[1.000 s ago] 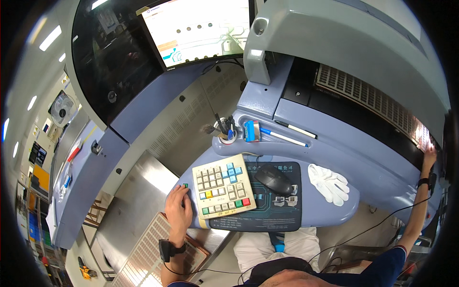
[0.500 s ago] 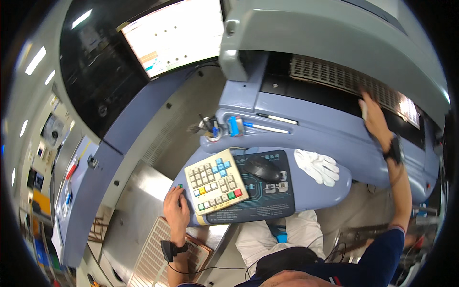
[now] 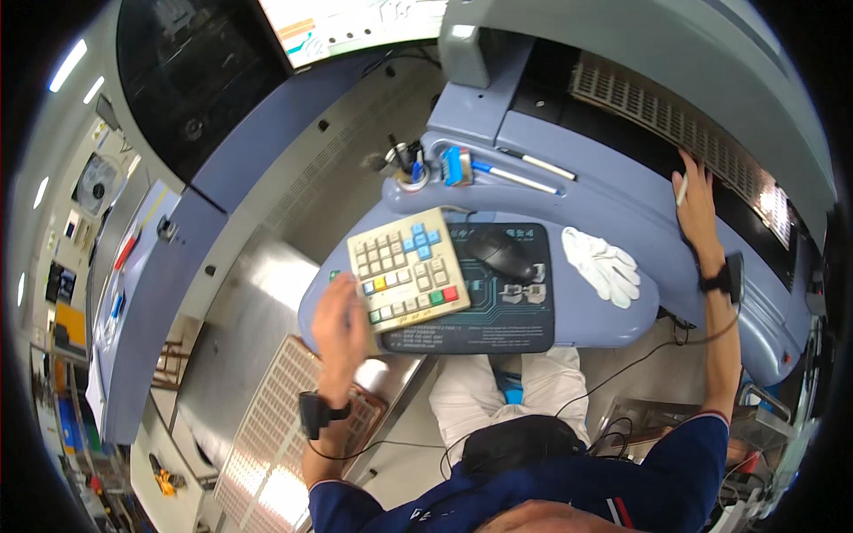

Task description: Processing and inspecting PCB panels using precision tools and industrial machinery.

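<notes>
At upper right, your right hand point(image 3: 698, 202) reaches to the gridded panel point(image 3: 649, 108), seemingly pinching a slim white stick point(image 3: 682, 189).
Your left hand point(image 3: 341, 327) is blurred beside the keypad point(image 3: 410, 269), fingers unreadable; apparently panel handling, calling for steady fingertips.

"Where's the left hand point(image 3: 340, 327)?"

"Left of centre in the frame, motion-blurred, right beside the beige keypad point(image 3: 404, 266) on the blue worktop point(image 3: 613, 329)."

"And the right hand point(image 3: 699, 209)?"

"Upper right, its fingers near the lower edge of a gridded panel point(image 3: 657, 114). Something slim and white point(image 3: 682, 189) lies along its thumb side; I can't tell what."

"Mid-frame?"

"A black mouse point(image 3: 500, 253) on a dark mat point(image 3: 498, 339), a white glove point(image 3: 602, 266) to the right."
</notes>
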Tool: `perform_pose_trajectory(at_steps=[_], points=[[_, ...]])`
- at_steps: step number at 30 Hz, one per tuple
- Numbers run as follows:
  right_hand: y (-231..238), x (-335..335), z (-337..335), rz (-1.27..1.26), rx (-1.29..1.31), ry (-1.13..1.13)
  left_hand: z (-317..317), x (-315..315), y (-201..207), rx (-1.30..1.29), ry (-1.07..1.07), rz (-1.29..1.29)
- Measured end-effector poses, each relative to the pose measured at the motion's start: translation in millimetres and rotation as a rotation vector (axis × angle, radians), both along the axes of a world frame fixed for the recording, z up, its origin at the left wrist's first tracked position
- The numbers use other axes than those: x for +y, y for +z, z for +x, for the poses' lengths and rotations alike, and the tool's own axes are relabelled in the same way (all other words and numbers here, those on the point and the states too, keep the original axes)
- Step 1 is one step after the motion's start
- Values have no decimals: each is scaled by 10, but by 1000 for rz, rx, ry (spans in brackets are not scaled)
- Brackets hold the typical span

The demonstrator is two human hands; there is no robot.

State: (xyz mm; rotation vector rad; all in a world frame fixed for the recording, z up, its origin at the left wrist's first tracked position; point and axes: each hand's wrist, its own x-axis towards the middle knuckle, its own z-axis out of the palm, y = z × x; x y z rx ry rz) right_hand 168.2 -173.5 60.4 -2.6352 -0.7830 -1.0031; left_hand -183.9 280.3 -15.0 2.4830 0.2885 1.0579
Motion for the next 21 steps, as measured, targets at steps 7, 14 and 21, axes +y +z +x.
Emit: perform_pose_trajectory(at_steps=[7,14,21], points=[[-377,384,-1030,-64,28,93,116,-772,255,232,-205,203],[-482,350,-1062,-17,9,24,84,-362,187,119,-44,141],[-504,372,-1048,-12,-52,-10,-32,396,20,252,178,11]])
